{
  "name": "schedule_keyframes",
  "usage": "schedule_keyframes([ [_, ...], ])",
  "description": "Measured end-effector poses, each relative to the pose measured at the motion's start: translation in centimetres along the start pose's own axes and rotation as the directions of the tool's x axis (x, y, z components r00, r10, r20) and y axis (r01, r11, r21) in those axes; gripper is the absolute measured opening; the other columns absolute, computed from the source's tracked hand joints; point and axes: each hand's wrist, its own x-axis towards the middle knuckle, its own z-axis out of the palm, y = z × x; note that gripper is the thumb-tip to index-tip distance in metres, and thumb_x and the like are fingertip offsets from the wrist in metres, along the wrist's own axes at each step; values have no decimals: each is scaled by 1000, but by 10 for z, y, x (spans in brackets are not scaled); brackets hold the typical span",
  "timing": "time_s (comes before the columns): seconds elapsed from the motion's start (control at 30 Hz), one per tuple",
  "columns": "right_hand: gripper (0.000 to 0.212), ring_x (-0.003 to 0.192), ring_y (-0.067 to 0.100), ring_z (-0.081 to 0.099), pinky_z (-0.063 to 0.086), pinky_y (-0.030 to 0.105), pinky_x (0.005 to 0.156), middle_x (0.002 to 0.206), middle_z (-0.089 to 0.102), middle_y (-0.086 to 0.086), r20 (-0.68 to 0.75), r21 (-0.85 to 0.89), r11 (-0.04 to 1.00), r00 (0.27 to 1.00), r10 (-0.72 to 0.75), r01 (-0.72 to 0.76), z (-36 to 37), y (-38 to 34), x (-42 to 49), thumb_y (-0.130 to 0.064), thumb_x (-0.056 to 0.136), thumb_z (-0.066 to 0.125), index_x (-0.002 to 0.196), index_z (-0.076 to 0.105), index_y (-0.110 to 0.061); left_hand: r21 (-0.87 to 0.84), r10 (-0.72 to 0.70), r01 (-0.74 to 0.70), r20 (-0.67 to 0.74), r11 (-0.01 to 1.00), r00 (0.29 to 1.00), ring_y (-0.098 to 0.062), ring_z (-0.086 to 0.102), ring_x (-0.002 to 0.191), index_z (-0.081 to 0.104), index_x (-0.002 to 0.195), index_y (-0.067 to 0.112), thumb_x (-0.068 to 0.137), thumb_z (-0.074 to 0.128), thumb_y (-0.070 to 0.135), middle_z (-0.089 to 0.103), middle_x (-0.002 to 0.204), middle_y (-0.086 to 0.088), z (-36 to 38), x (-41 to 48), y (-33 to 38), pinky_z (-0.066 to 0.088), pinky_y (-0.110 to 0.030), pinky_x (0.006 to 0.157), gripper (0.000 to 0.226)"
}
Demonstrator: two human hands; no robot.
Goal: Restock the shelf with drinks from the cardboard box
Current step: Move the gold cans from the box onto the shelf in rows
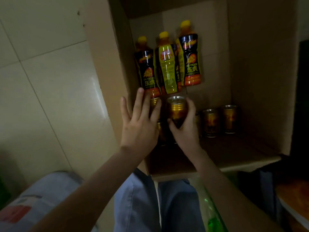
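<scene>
A large cardboard box (260, 64) stands open in front of me. Three yellow-capped drink bottles (167, 64) lie side by side against its far wall. Several gold cans (210, 123) stand on its floor. My right hand (185, 129) is shut on one gold can (177, 109), held just above the box floor below the bottles. To its left, my left hand (140, 123) is open with fingers spread, its fingertips over another gold can (154, 102) that is mostly hidden behind it.
Pale tiled floor (50, 89) lies to the left of the box. My knees in blue trousers (150, 206) are at the bottom centre. A green bottle (214, 221) lies at lower right, and dark objects sit at the right edge.
</scene>
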Motion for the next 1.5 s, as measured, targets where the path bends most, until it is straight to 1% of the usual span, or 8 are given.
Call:
schedule_keyframes([
  [0.2,81,112,-7,48,52,19,85,124,45,-23,128,425,870,968,216,-251,-40,-30,-24,-10,83,71,143,27,-42,-345,153,-63,241,937,958,-36,27,141,-12,148,29,78,62,56,37,147,-17,-14,18,35,-4,-57,115,105],
  [0.4,44,121,8,54,48,31,97,128,58,-16,320,500,801,930,182,-329,-81,-29,-11,-35,91,57,130,45,-49,-866,134,354,421,352,897,-23,48,116,-1,137,54,70,80,27,30,135,-9,-8,40,57,49,-42,95,109],
  [0.5,59,142,20,27,28,41,113,155,30,0,206,0,954,934,293,-299,-94,8,19,-29,98,46,150,20,-38,-832,65,513,536,213,842,-26,53,108,0,133,58,70,80,18,33,130,-10,5,51,62,55,-43,87,109],
  [0.6,98,148,27,-4,7,53,118,162,-2,5,249,-800,600,924,290,27,-107,52,38,-27,89,62,150,-14,-32,-791,-6,596,601,139,799,-29,54,107,2,130,61,70,79,16,35,131,-10,21,56,61,54,-48,86,108],
  [0.83,124,147,31,-8,-14,62,109,161,-6,9,366,-923,219,895,254,316,-111,76,62,-51,71,76,151,-16,-27,-745,-88,645,640,169,763,-28,51,114,0,128,66,72,77,18,34,135,-8,41,53,64,51,-50,92,107],
  [1.0,91,146,33,10,-9,62,113,152,22,11,297,-923,300,943,152,243,-96,70,55,-31,75,76,145,19,-16,-717,-116,666,658,204,744,-27,48,114,-2,132,63,72,76,15,32,135,-7,46,50,73,52,-48,90,109],
  [1.27,67,143,39,17,-14,62,109,159,6,8,276,-903,394,936,220,174,-88,71,71,-29,90,60,145,21,-31,-719,-89,650,651,248,754,-29,52,110,4,129,63,65,77,21,36,133,-10,33,43,72,53,-50,88,106],
  [1.5,68,139,38,18,31,50,110,150,24,0,240,-697,690,970,-33,196,-83,51,73,4,84,58,141,37,-26,-758,-82,640,635,126,768,-28,56,106,6,131,63,62,76,22,39,128,-8,12,42,56,58,-45,81,107],
])
